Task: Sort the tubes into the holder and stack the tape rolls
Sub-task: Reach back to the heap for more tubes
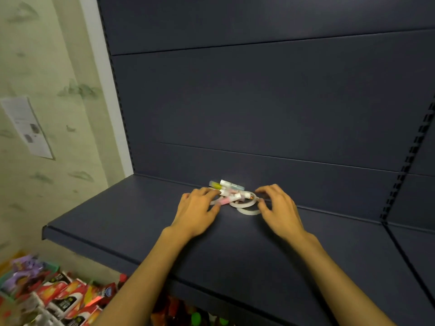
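At the far edge of the dark shelf (131,234), against the back panel (259,102), tubes (229,188) and tape rolls (244,203) sit in one mixed heap. Tubes lie crosswise on top of the rolls; one roll (248,211) sticks out on the near right. No holder in view.

Left hand (197,211): on the left side of the heap, fingers lightly curled over it, touching; can't tell if it actually grips anything. Right hand (277,208): just right of the rolls, fingers spread and bent, thumb near the roll edge, nothing held that I can see.

Step looks like the very start, nothing sorted or stacked yet. Next move likely needs tubes lifted off first, since they pin the rolls. Holder has to be located. Snack packs (58,297) lower left, unrelated.
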